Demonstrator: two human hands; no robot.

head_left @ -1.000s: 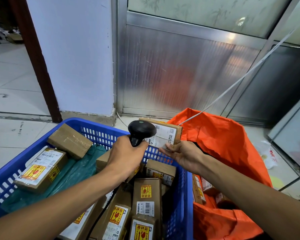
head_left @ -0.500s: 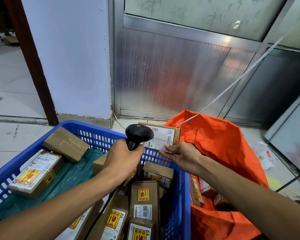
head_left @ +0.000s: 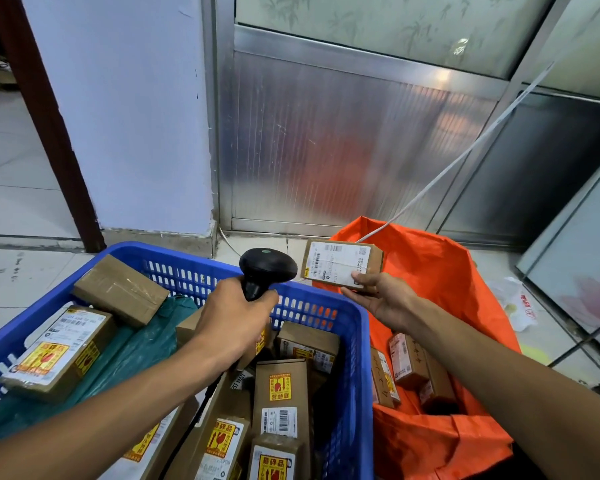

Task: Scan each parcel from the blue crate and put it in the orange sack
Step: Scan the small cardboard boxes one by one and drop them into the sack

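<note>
Now left hand (head_left: 234,320) grips scanner (head_left: 266,268); right hand (head_left: 383,296) pinches parcel (head_left: 340,263) over orange sack (head_left: 440,271).

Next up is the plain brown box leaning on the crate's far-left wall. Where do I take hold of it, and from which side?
Grip the plain brown box across its two long side faces, coming down from above. It lies tilted against the blue crate wall with its broad taped top face up and clear, so nothing seems to block the right hand once it drops the labelled parcel. The left hand holds the scanner.
</note>
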